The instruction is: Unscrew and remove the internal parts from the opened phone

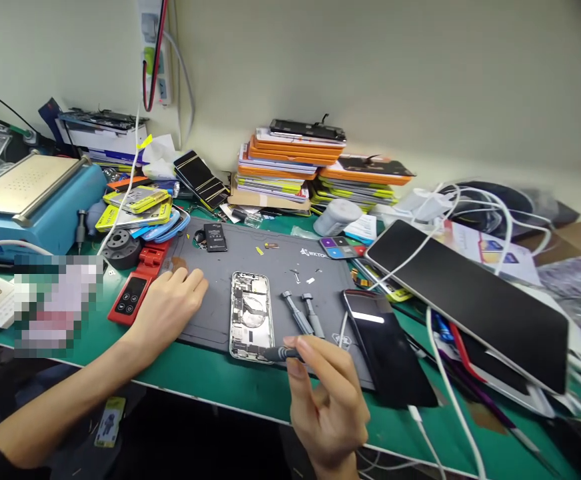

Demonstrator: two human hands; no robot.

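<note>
An opened phone [252,317] lies on the grey work mat [210,280], its inner parts and a round coil showing. My right hand [328,400] pinches a small dark screwdriver [284,354] between thumb and finger, its end at the phone's lower right edge. On the mat's left side rests my left hand [175,303], fingers curled and closed; what is under them, if anything, is hidden. It is beside a red device with buttons [130,299]. Two grey screwdrivers [303,315] lie right of the phone. A black battery [215,237] is farther back.
A dark phone [385,347] overlaps the mat's right edge. Beyond it a large tablet [475,300] leans among white cables. Stacked boxes [280,167] line the wall. A blue heating machine [50,207] stands at left. Tiny parts [296,275] dot the mat.
</note>
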